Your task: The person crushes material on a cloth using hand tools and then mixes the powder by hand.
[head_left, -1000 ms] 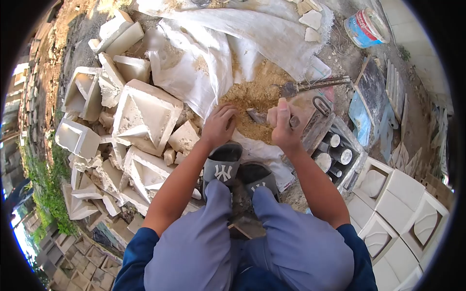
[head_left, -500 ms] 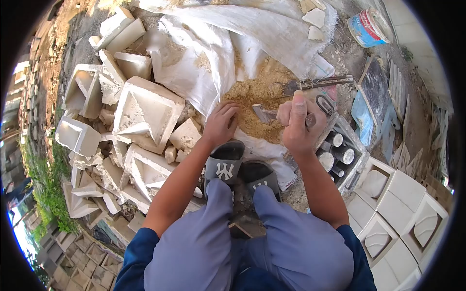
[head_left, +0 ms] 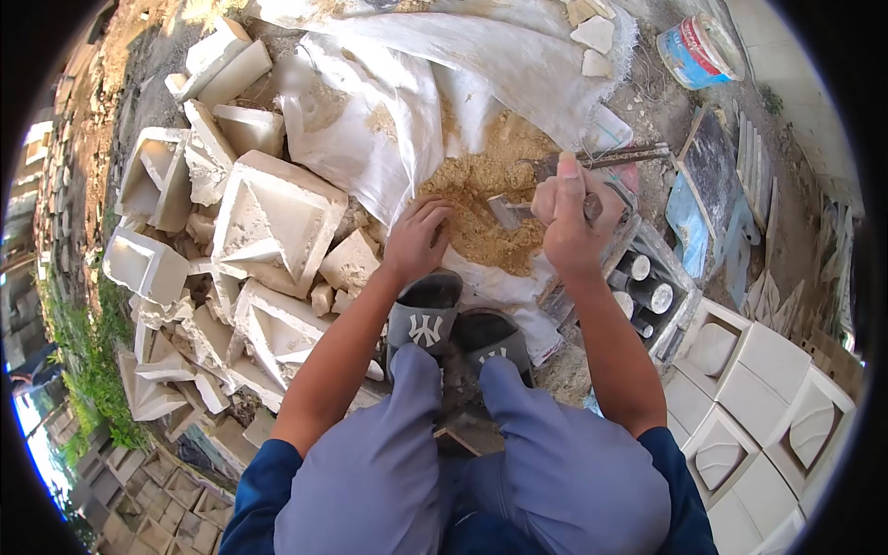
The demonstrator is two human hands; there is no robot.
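My right hand [head_left: 578, 217] is closed round the handle of a small trowel [head_left: 504, 213], thumb on top. The trowel's flat metal blade rests at the yellowish sand [head_left: 481, 178]. My left hand [head_left: 421, 239] lies at the left edge of the sand, by the white sack cloth [head_left: 370, 111], fingers bent a little and apparently holding nothing. Just beyond my right hand, a dark flat blade and long metal bars [head_left: 629, 155] lie on the ground, partly hidden by the hand.
Broken pale cast blocks [head_left: 277, 222] are heaped to the left. At right stand a grey crate [head_left: 680, 319] with cylindrical pieces, stacked pale hollow blocks [head_left: 758, 384], and leaning boards [head_left: 708, 176]. A blue and red bucket [head_left: 698, 55] sits at the far right. My sandalled feet [head_left: 425, 310] are below the sand.
My right hand has shifted slightly up the view with the trowel, and its thumb is higher. My left hand stays in nearly the same place.
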